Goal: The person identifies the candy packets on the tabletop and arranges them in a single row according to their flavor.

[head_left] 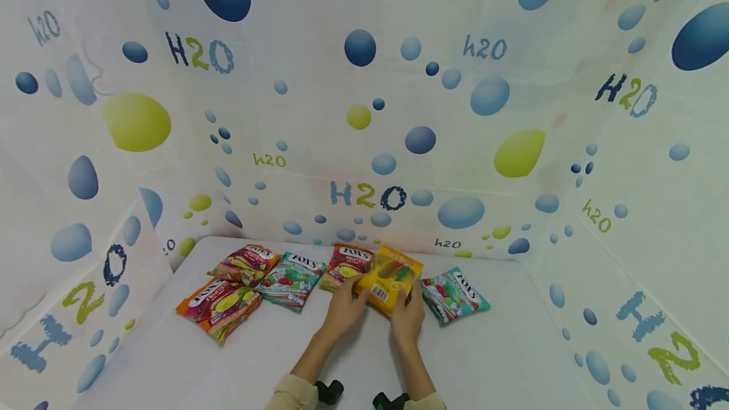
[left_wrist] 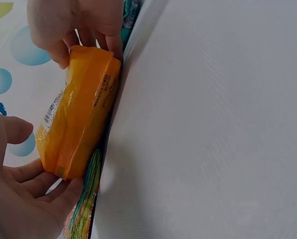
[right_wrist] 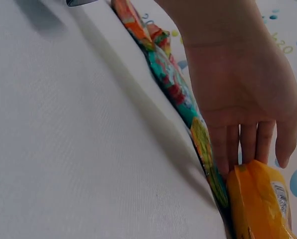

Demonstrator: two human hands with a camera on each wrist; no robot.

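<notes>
A yellow packet (head_left: 392,279) with a fruit picture and a barcode is between both hands, overlapping a red and orange Fox's Fruits bag (head_left: 345,264). My right hand (head_left: 407,318) pinches its near right end, thumb on the printed face and fingers on the other side, as the left wrist view (left_wrist: 76,22) shows. At the other end, the fingers of my left hand (head_left: 345,305) lie nearly straight against the packet; the left thumb (right_wrist: 286,142) stands off it. Whether the packet touches the table cannot be told.
To the left lie a teal Fox's bag (head_left: 292,281) and two overlapping Fox's Fruits bags, one in front (head_left: 219,305) and one behind (head_left: 246,264). Another teal Fox's bag (head_left: 455,296) lies right of my right hand. A patterned curtain (head_left: 307,112) rises behind the white table (head_left: 484,366).
</notes>
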